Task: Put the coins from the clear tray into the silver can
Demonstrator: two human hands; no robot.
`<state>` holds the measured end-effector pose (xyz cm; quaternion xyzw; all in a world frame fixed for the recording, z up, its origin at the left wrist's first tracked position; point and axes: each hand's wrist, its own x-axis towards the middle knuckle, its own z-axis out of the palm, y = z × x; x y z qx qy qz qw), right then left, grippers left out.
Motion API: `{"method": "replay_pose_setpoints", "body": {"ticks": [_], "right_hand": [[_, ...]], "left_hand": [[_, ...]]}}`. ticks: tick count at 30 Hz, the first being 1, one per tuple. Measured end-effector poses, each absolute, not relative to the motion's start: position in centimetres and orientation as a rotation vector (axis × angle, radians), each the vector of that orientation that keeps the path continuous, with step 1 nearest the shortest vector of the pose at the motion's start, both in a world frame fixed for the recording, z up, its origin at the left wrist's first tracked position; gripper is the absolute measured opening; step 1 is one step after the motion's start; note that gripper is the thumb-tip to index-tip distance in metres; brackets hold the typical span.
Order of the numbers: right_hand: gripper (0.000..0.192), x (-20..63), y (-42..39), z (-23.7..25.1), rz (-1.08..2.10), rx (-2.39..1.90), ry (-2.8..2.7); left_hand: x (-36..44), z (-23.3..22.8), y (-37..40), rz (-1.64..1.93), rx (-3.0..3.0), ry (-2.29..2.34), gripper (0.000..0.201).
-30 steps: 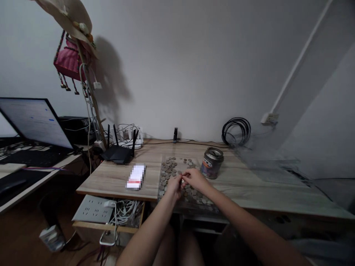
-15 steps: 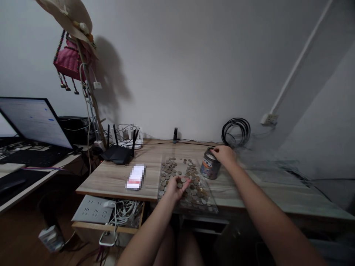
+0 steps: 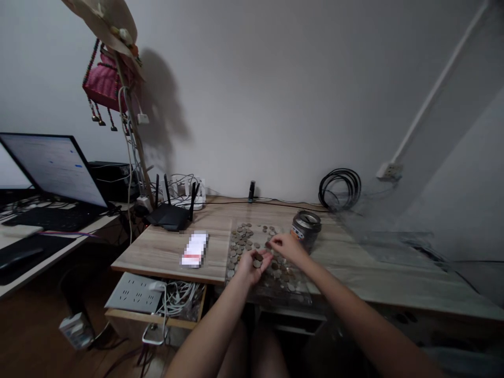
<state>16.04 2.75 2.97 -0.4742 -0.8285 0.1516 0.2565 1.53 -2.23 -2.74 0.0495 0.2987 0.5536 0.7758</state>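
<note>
In the head view, my left hand (image 3: 249,266) is palm up, fingers curled around several coins (image 3: 257,261). Just above and to the right of it, my right hand (image 3: 289,247) is closed in a pinch, with what looks like a coin (image 3: 268,245) at the fingertips. Under both hands, many loose coins (image 3: 241,242) are spread over a clear plastic sheet or tray (image 3: 258,231) on the desk. Behind my right hand stands a round, dark tin (image 3: 307,223) with a slot in its lid, partly covered by that hand.
A phone (image 3: 195,249) lies left of the coins, near a black router (image 3: 170,215). Below the desk edge (image 3: 165,273), an open drawer holds a power strip (image 3: 136,296) and white cables. Coiled black cable (image 3: 339,189) leans on the wall. A laptop (image 3: 55,168) is far left.
My right hand has come away from the tin's lid, moving left and down beside my left hand. My left hand stays over the coins, still holding some. The view has shifted slightly.
</note>
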Motion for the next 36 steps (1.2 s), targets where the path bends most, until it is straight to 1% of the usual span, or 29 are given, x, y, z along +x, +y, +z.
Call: {"method": "replay_pose_setpoints", "body": {"ticks": [3, 4, 5, 7, 9, 13, 16, 18, 20, 21, 22, 25, 27, 29, 31, 32, 34, 35, 36], "right_hand": [[0.031, 19.9, 4.9, 7.0, 0.016, -1.567, -1.89], [0.03, 21.2, 5.7, 8.2, -0.11, -1.701, -1.768], [0.028, 22.4, 6.4, 9.1, -0.172, -1.828, -1.715], [0.023, 23.9, 7.7, 10.2, -0.205, -2.032, -1.715], [0.019, 24.3, 8.7, 10.3, -0.186, -2.122, -1.789], [0.021, 23.3, 9.7, 10.0, -0.259, -2.21, -1.775], [0.023, 22.4, 9.5, 10.4, -0.256, -2.279, -1.72], [0.027, 21.5, 8.4, 10.6, -0.329, -2.224, -1.723], [0.032, 20.0, 6.7, 9.9, -0.429, -2.019, -1.784], [0.033, 19.0, 5.6, 9.1, -0.41, -1.879, -1.874], [0.032, 17.9, 4.5, 8.0, -0.319, -1.729, -2.014], [0.024, 14.6, 1.9, 3.7, 0.236, -1.332, -2.48], [0.019, 13.3, 1.1, 1.3, 0.45, -1.221, -2.534], [0.014, 13.2, 1.4, 0.7, 0.507, -1.257, -2.379], [0.013, 14.5, 2.5, 2.0, 0.509, -1.296, -2.194], [0.016, 15.7, 3.3, 3.3, 0.463, -1.322, -2.097], [0.024, 18.5, 5.2, 6.3, 0.277, -1.424, -1.907], [0.025, 20.0, 6.1, 7.7, 0.074, -1.578, -1.758], [0.023, 21.3, 7.0, 8.8, -0.05, -1.717, -1.693]], "left_hand": [[1.4, -2.6, -2.5, 1.173, 0.145, 0.634, 0.026], [1.4, -2.6, -2.6, 1.175, 0.147, 0.637, 0.027], [1.3, -2.5, -2.6, 1.173, 0.149, 0.639, 0.028], [1.3, -2.5, -2.6, 1.169, 0.149, 0.643, 0.029], [1.3, -2.5, -2.5, 1.175, 0.13, 0.657, 0.03], [1.4, -2.6, -2.3, 1.183, 0.096, 0.668, 0.031], [1.4, -2.7, -2.3, 1.181, 0.098, 0.673, 0.023], [1.5, -2.6, -2.4, 1.202, 0.097, 0.703, 0.024], [1.7, -2.5, -2.5, 1.235, 0.107, 0.72, 0.032], [1.7, -2.5, -2.5, 1.249, 0.119, 0.714, 0.035], [1.8, -2.5, -2.5, 1.258, 0.131, 0.706, 0.036], [1.8, -2.5, -2.3, 1.268, 0.136, 0.711, 0.028], [1.8, -2.6, -2.1, 1.264, 0.097, 0.722, 0.02], [1.7, -2.7, -2.0, 1.241, 0.044, 0.712, 0.017], [1.6, -2.7, -2.1, 1.211, 0.009, 0.687, 0.02], [1.6, -2.6, -2.2, 1.199, 0.004, 0.679, 0.022], [1.6, -2.5, -2.4, 1.183, 0.029, 0.683, 0.027], [1.6, -2.4, -2.6, 1.181, 0.057, 0.698, 0.029], [1.7, -2.3, -2.7, 1.173, 0.095, 0.715, 0.031]]}}
